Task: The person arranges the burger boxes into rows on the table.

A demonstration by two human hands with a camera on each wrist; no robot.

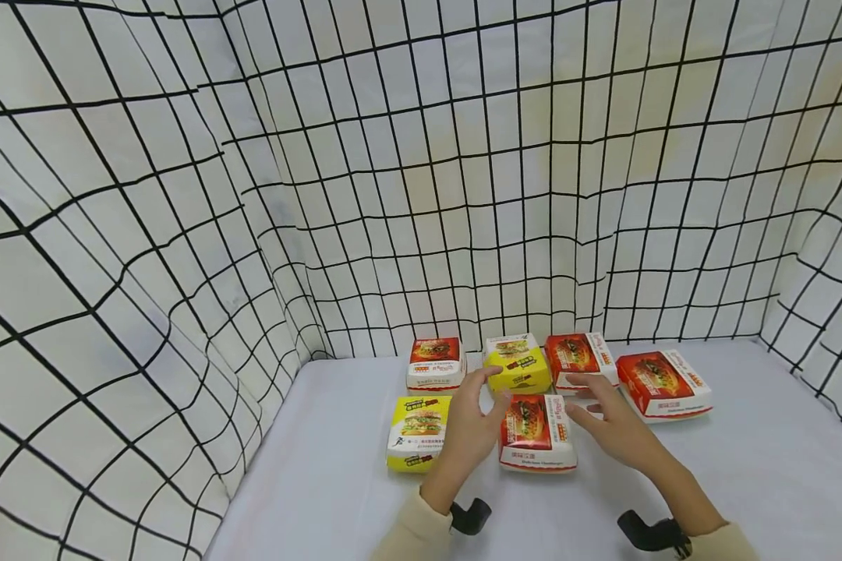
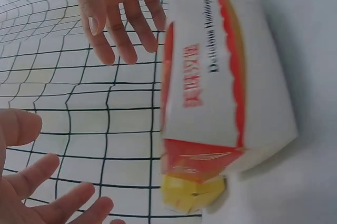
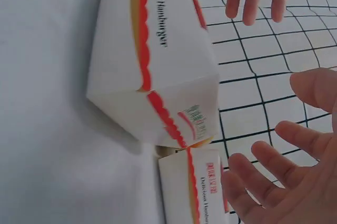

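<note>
A red-and-white hamburger box [image 1: 539, 436] lies flat on the white surface between my two hands; it fills much of the left wrist view and the right wrist view. To its left hovers my left hand [image 1: 472, 425], thumb and fingers spread and loosely bent, with nothing in it. My right hand [image 1: 616, 432] is held the same way on the box's right side, apart from it. Beside the left hand, partly hidden by it, lies a yellow-and-white hamburger box [image 1: 414, 428]. Another yellow box [image 1: 515, 366] lies behind the front red one.
In the back row are a red box [image 1: 436, 363] at left and a red box [image 1: 579, 360] near the middle. Another red box [image 1: 663, 383] sits angled at right. White walls with black netting [image 1: 421, 195] enclose the table [image 1: 309, 483] at the back and sides.
</note>
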